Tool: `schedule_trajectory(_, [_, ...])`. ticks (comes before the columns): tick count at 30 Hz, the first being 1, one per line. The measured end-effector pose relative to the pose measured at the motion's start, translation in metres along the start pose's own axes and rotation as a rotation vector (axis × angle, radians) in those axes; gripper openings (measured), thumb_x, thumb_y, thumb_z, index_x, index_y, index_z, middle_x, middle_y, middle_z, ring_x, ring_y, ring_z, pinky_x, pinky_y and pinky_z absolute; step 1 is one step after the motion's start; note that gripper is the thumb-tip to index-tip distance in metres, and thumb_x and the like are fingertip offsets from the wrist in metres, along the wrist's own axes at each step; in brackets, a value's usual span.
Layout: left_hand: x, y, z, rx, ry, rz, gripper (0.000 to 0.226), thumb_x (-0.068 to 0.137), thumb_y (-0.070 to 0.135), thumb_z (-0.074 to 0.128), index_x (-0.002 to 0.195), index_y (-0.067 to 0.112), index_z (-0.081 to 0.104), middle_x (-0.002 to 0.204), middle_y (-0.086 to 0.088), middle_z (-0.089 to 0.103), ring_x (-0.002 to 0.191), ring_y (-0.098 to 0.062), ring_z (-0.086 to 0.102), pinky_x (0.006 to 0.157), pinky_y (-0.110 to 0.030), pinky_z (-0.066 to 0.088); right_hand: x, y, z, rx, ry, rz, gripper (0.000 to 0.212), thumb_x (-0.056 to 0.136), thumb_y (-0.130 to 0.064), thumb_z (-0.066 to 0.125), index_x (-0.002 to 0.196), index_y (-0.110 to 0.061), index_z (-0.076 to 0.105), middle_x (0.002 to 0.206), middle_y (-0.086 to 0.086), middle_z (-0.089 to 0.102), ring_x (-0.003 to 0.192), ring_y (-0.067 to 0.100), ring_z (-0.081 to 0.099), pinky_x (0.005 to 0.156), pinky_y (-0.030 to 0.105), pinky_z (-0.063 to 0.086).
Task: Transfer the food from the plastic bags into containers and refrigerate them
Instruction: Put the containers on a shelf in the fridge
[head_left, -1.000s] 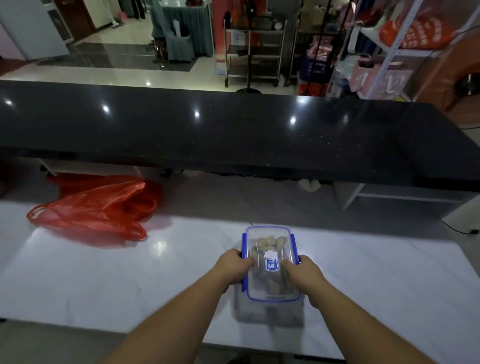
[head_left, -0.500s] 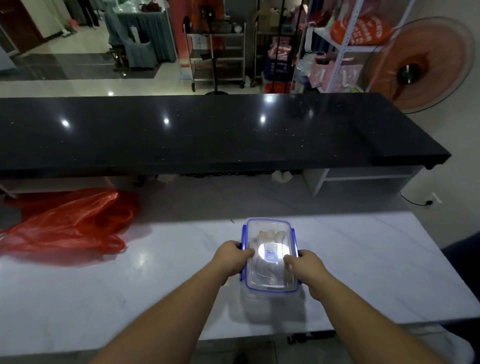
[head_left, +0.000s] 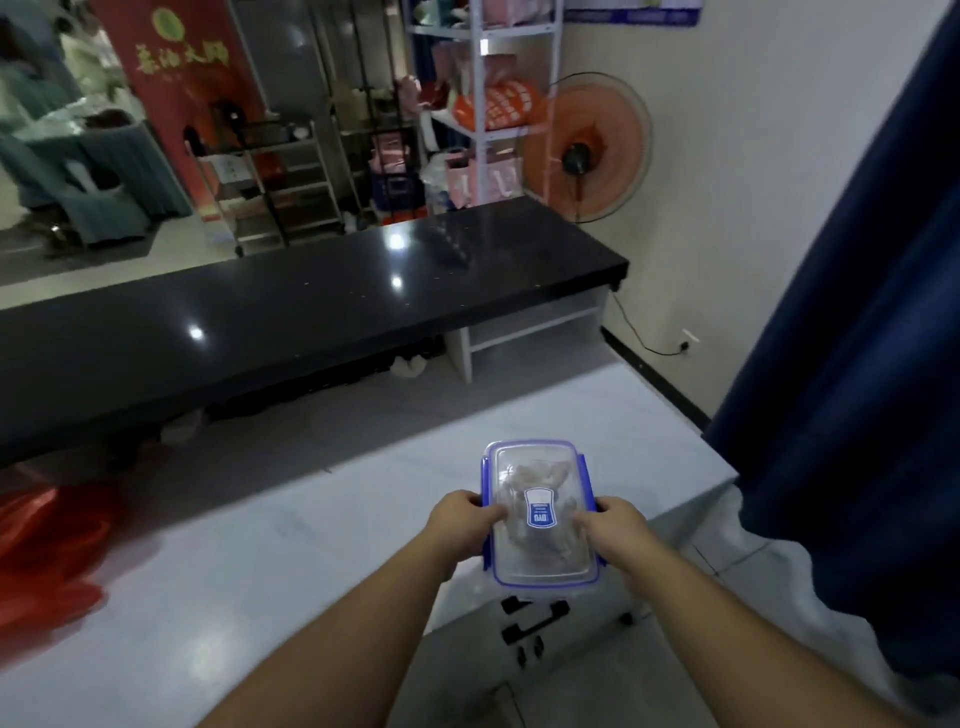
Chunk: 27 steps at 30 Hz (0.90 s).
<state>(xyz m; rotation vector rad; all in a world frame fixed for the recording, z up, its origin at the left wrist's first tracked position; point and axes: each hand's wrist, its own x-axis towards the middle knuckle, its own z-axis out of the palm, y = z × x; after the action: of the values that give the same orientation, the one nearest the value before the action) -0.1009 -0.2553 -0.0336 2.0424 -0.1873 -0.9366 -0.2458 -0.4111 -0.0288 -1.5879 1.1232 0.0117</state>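
A clear plastic container (head_left: 540, 478) with a blue-rimmed clip lid and a blue label holds pale pieces of food. It is lifted above the near right corner of the white marble table (head_left: 260, 561). My left hand (head_left: 462, 525) grips its left side and my right hand (head_left: 613, 530) grips its right side, thumbs on the lid. A crumpled red plastic bag (head_left: 47, 551) lies on the table at the far left, partly cut off by the frame edge.
A long black counter (head_left: 311, 312) runs behind the table. A dark blue curtain (head_left: 857, 364) hangs close on the right. An orange fan (head_left: 592, 150) stands by the wall, with shelves (head_left: 483, 104) of goods beyond. Grey floor lies below the table corner.
The container has been lifted off the table and carried right, past the table's corner. The view has swung right, so the red bag slid to the left edge and the curtain appeared.
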Motion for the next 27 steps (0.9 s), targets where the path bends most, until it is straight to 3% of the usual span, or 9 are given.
schedule_trajectory(4, [-0.028, 0.017, 0.07, 0.054, -0.078, 0.038, 0.022, 0.093, 0.025, 0.071, 0.107, 0.008, 0.071, 0.1, -0.01, 0.076, 0.089, -0.025, 0.076, 0.08, -0.04, 0.066, -0.025, 0.046, -0.063, 0.054, 0.077, 0.012, 0.009, 0.094, -0.023, 0.064, 0.095, -0.018, 0.072, 0.093, 0.008, 0.077, 0.088, 0.029, 0.075, 0.084, 0.048, 0.063])
schedule_trajectory(8, [-0.051, 0.031, 0.141, 0.122, -0.151, 0.099, 0.025, 0.093, 0.03, 0.072, 0.108, 0.011, 0.071, 0.1, -0.006, 0.076, 0.089, -0.024, 0.076, 0.083, -0.042, 0.066, -0.056, 0.089, -0.123, 0.133, 0.182, 0.02, 0.009, 0.098, -0.02, 0.062, 0.094, -0.024, 0.069, 0.094, 0.006, 0.075, 0.089, 0.026, 0.072, 0.08, 0.039, 0.061])
schedule_trajectory(13, [-0.079, 0.057, 0.222, 0.22, -0.293, 0.162, 0.016, 0.093, 0.029, 0.071, 0.102, 0.016, 0.071, 0.1, -0.006, 0.078, 0.092, -0.026, 0.076, 0.088, -0.047, 0.064, -0.088, 0.147, -0.187, 0.235, 0.297, 0.084, 0.009, 0.099, -0.019, 0.06, 0.1, -0.023, 0.068, 0.097, 0.008, 0.075, 0.092, 0.028, 0.073, 0.089, 0.048, 0.061])
schedule_trajectory(17, [-0.094, 0.076, 0.288, 0.357, -0.384, 0.223, 0.014, 0.092, 0.032, 0.073, 0.094, 0.019, 0.069, 0.096, -0.007, 0.078, 0.089, -0.025, 0.077, 0.086, -0.046, 0.064, -0.109, 0.187, -0.232, 0.326, 0.417, 0.151, 0.012, 0.098, -0.019, 0.06, 0.098, -0.016, 0.071, 0.097, 0.013, 0.076, 0.094, 0.031, 0.073, 0.089, 0.045, 0.061])
schedule_trajectory(22, [-0.104, 0.1, 0.373, 0.479, -0.519, 0.3, 0.028, 0.096, 0.036, 0.07, 0.111, 0.013, 0.07, 0.098, -0.003, 0.076, 0.087, -0.019, 0.075, 0.078, -0.035, 0.065, -0.129, 0.23, -0.284, 0.426, 0.59, 0.225, 0.01, 0.097, -0.017, 0.06, 0.094, -0.02, 0.069, 0.093, 0.005, 0.073, 0.091, 0.025, 0.07, 0.081, 0.036, 0.057])
schedule_trajectory(27, [-0.109, 0.124, 0.455, 0.543, -0.697, 0.337, 0.018, 0.096, 0.035, 0.071, 0.099, 0.017, 0.071, 0.098, -0.006, 0.078, 0.091, -0.024, 0.076, 0.087, -0.045, 0.064, -0.14, 0.266, -0.333, 0.5, 0.742, 0.315, 0.009, 0.097, -0.019, 0.063, 0.09, -0.019, 0.069, 0.091, 0.008, 0.074, 0.089, 0.028, 0.071, 0.084, 0.041, 0.058])
